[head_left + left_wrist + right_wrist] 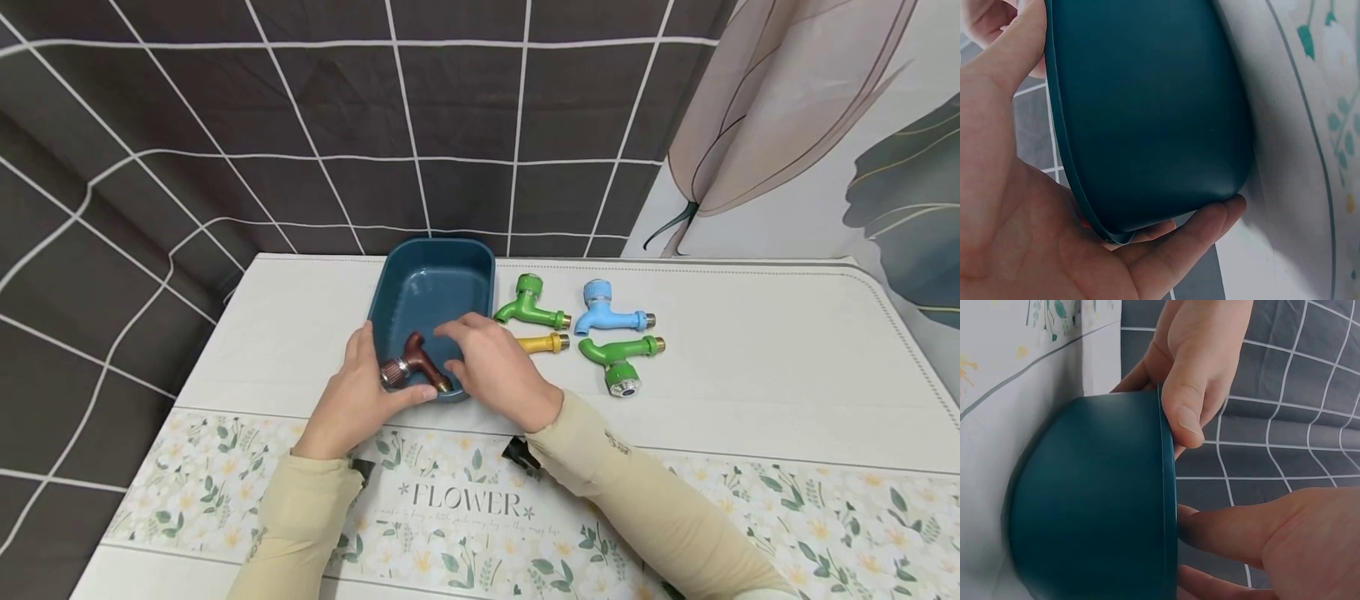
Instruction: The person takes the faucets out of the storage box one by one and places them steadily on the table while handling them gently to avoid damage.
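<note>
A dark blue basin (442, 292) stands on the table, with a brown faucet (420, 363) lying inside its near end. My left hand (354, 396) holds the basin's near left corner, its thumb over the rim and its other fingers along the outer wall (1147, 112). Over the near right part of the basin reaches my right hand (498, 367). Its thumb and index finger are spread apart beside the brown faucet, with nothing seen between them. In the right wrist view, the fingers of the right hand (1297, 540) dip past the rim and their tips are hidden.
Right of the basin lie a green faucet (531, 305), a light blue faucet (611, 310), another green faucet (621, 360) and a yellow faucet (545, 343) partly covered by my right hand. A dark tiled-pattern curtain (465, 125) hangs behind the table. A floral strip (465, 500) runs along the front.
</note>
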The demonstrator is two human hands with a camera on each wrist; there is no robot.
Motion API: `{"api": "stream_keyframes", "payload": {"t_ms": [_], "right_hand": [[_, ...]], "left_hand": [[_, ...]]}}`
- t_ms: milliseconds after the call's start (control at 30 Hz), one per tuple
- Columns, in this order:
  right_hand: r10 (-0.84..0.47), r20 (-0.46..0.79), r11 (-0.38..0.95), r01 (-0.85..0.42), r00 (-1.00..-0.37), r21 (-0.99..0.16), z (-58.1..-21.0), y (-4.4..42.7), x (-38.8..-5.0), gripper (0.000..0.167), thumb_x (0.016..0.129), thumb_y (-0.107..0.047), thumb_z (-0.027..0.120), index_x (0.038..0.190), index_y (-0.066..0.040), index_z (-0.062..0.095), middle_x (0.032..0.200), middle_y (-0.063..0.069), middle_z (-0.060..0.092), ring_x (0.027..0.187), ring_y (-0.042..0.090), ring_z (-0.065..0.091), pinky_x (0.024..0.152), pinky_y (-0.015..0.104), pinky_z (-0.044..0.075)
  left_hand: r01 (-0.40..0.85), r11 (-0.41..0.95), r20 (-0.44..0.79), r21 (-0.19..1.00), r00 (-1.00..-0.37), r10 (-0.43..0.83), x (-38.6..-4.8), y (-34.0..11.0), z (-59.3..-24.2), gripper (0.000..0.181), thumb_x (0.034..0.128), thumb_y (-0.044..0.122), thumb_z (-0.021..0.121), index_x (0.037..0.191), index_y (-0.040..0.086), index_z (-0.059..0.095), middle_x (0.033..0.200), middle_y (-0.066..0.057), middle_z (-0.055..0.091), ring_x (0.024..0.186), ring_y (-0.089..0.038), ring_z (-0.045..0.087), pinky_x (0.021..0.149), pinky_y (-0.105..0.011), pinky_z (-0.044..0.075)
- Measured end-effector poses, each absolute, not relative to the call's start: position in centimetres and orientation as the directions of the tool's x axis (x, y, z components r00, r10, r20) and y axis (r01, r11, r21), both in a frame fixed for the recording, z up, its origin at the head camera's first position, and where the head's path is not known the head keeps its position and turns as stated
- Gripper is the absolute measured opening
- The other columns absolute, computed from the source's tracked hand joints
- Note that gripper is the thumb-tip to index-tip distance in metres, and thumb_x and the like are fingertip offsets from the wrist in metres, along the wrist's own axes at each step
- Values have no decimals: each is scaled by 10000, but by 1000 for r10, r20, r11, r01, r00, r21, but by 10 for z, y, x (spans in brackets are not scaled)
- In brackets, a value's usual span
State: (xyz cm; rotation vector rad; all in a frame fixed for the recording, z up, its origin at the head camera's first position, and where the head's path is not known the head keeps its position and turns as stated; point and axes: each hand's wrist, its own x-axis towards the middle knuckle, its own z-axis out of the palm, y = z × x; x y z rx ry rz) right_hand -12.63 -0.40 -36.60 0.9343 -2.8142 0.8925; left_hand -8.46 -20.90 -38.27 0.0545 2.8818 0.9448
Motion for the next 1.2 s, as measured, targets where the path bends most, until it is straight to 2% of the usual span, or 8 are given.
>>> {"api": "stream_keyframes", "payload": {"t_ms": [267, 500, 800, 1200], "right_hand": [[-564, 198, 652, -579, -802, -489, -367, -13, -129, 386, 875, -60, 773, 1252, -78, 693, 1160, 121, 669, 1031, 244, 658, 831, 365, 556], [-577, 207, 608, -585, -790, -538, -368, -18, -132, 364, 856, -34, 777, 1207, -111, 720, 1068, 114, 675, 892, 197, 626, 733, 362, 539], [-599, 169, 599, -578, -783, -554, -373, -27, -136, 344, 863, -28, 762, 1199, -87, 718, 1081, 111, 692, 959, 211, 640, 800, 368, 542], [-606, 144, 601, -569, -782, -561, -380, -30, -139, 334, 853, -29, 774, 1175, -105, 726, 1006, 85, 697, 887, 202, 629, 732, 351, 534]], "left_hand": [[-1, 809, -97, 588, -993, 69, -86, -209, -382, 1271, 796, 594, 787, 1605, 24, -11, 1629, -220, 137, 1178, -499, 569, 949, -583, 472], [7, 803, -91, 596, -993, 76, -86, -208, -381, 1274, 786, 592, 797, 1612, 61, -14, 1628, -205, 143, 1153, -476, 589, 937, -574, 482], [-2, 808, -99, 589, -993, 69, -87, -210, -381, 1297, 775, 647, 773, 1610, 60, -27, 1623, -218, 145, 1161, -475, 583, 935, -574, 483], [-15, 817, -118, 577, -991, 65, -85, -210, -381, 1302, 784, 667, 750, 1603, 26, -34, 1629, -228, 129, 1160, -497, 579, 940, -577, 478]]}}
